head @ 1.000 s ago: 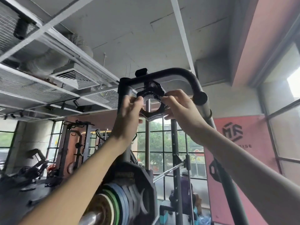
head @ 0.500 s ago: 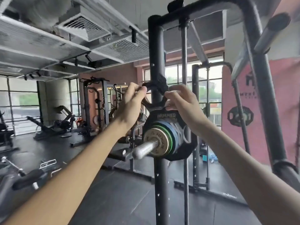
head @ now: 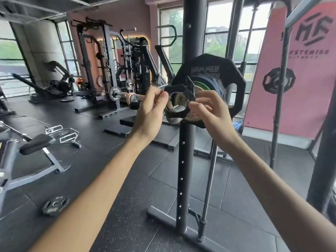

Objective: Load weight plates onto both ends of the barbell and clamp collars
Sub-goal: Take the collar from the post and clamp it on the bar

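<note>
The left hand and right hand each pinch the black clamp collar at the barbell sleeve tip, near stacked weight plates.

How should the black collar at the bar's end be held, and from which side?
Pinch the collar at its left and right edges, coming from the free end of the sleeve. Its hole faces along the sleeve, and the lever stands on top, leaving the sides free.

The collar lies before the plates, between left hand and right hand.
</note>
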